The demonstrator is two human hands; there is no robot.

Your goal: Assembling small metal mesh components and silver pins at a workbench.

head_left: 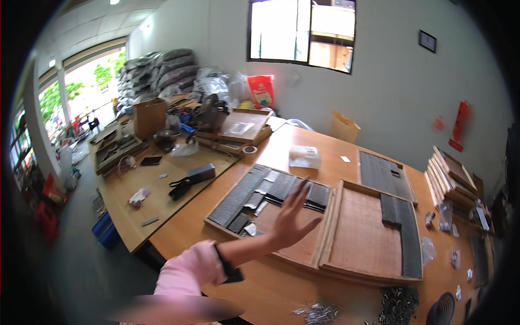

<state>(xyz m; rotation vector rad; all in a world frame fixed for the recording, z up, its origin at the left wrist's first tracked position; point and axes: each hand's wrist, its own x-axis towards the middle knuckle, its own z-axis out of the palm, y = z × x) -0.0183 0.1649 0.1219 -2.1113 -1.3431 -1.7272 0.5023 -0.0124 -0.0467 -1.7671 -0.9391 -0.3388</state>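
Observation:
My left hand (287, 222) reaches out from a pink sleeve (187, 265) with a dark band at the wrist. Its fingers are stretched and the thumb stands apart; nothing is in it. It hovers over a shallow wooden tray (290, 252) partly filled with rows of small dark grey pieces (238, 195). Right beside that lies a second wooden tray (357, 227), whose dark pieces (406, 227) run along its right side. Whether the hand touches anything is hard to tell. My right hand is out of view.
A heap of thin metal pieces (318, 313) and a dark pile of small parts (400, 303) lie at the near edge. Behind the trays stands a clear plastic container (304, 157). Stacked wooden trays (447, 176) rise at right. A black case (200, 173) sits on the left table.

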